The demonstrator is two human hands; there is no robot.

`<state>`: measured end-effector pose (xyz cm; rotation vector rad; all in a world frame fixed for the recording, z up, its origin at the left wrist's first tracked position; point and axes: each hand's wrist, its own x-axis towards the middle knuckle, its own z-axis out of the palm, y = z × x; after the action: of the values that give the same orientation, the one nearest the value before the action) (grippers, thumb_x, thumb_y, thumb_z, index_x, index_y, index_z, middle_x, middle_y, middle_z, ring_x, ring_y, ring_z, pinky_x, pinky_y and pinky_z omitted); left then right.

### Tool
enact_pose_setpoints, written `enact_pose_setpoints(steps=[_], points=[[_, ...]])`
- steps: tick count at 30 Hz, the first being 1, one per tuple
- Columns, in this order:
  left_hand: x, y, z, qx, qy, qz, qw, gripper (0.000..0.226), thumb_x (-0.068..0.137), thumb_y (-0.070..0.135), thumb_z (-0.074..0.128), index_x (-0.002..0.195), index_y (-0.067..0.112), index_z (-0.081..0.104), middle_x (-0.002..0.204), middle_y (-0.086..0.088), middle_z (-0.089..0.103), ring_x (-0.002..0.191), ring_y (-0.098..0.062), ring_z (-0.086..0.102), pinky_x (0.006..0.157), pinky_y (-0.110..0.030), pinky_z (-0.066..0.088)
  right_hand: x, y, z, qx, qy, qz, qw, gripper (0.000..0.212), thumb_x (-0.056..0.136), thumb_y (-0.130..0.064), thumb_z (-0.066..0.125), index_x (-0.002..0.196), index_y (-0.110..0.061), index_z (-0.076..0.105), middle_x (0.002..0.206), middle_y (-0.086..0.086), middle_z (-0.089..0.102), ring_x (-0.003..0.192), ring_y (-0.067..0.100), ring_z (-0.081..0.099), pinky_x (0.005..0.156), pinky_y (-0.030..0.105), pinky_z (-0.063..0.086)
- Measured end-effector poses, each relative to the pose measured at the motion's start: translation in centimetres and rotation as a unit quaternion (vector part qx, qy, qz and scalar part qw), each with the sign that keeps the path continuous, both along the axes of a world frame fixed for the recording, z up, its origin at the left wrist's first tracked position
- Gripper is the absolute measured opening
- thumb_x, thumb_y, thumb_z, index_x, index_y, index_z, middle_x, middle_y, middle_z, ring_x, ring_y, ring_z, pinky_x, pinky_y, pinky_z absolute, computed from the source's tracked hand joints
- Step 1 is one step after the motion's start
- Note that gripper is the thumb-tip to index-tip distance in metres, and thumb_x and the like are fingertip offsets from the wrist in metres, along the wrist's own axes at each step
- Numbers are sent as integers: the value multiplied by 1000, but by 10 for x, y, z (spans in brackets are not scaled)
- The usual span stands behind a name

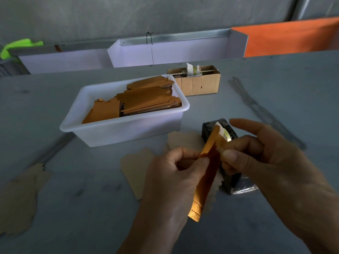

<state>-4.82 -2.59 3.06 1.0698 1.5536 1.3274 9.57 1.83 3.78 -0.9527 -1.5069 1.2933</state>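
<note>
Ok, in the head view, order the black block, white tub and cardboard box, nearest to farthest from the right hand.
1. Black block, just behind the right hand, which pinches the gold strip.
2. White tub, to the left, mid-table.
3. Cardboard box, far back behind the tub.

A person holds a folded gold card strip [207, 173] upright and tilted between both hands. The left hand [176, 173] pinches its left edge, the right hand [256, 156] pinches its right edge. Behind the strip stands a black tape dispenser [229, 180]. Further back, a white tub [126, 129] contains more gold strips [146, 101].
</note>
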Motion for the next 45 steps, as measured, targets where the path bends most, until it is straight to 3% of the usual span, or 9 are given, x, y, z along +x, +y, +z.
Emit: enact_pose_setpoints(steps=[2,8,17,21,26,32,37,40,45], points=[[0,0,1,12,14,-10,1000,5,82,26,72,80,31,73,70,7,73,65,-10,70,62,-33,56,-3,2,0,-4,-24,8,1000,57,55,-29,67,111,-28,55,71,1,72,64,11,68,59,29,56],[-3,0,0,28,23,-46,998,10,84,18,71,78,26,75,68,10,73,63,-2,69,54,-13,50,-9,8,-7,-19,-36,1,999,58,53,-35,67,109,-29,54,74,0,73,69,12,69,63,25,52],[0,-1,-1,45,54,-70,995,11,85,20,69,79,28,73,70,11,72,66,-2,67,56,-10,48,-6,12,-6,-38,-89,-5,995,67,48,-39,69,111,-26,52,72,0,73,66,13,70,64,26,52],[-1,-1,-1,39,71,-86,993,12,86,19,68,79,28,73,67,11,70,61,1,64,52,-9,45,-3,14,-7,-61,-97,1,993,65,48,-35,71,109,-23,52,69,2,73,62,15,70,55,20,53],[1,-3,-4,20,13,-90,996,4,83,31,69,82,30,72,66,11,69,61,1,61,55,-13,44,-1,11,-7,-75,-104,-16,992,62,40,-40,71,98,-31,50,66,0,72,56,12,69,49,16,50],[-4,0,4,-48,-38,-105,993,24,79,42,63,75,19,67,53,9,62,45,1,56,43,-11,42,-3,3,-6,-50,-143,-27,988,72,45,-46,70,112,-26,51,65,-7,72,57,6,68,50,16,51],[-5,0,-3,-34,62,-89,994,22,87,41,61,76,23,68,64,2,66,57,-8,61,59,-26,51,-2,3,-11,-83,-167,-12,982,55,70,-19,76,120,-20,52,70,-6,73,63,8,70,57,19,54],[1,-3,-4,3,114,-52,992,23,91,37,58,76,22,67,65,5,67,55,-4,62,51,-16,45,-1,2,-11,-94,-170,-1,981,58,72,-12,76,124,-21,51,72,-6,73,63,8,70,55,16,52],[14,-4,-12,120,266,20,956,19,89,32,60,74,21,61,71,8,59,68,-4,56,60,-19,43,-4,-3,-8,-13,-235,-47,971,48,69,-21,76,108,-34,51,71,-16,71,64,1,67,69,29,53]])
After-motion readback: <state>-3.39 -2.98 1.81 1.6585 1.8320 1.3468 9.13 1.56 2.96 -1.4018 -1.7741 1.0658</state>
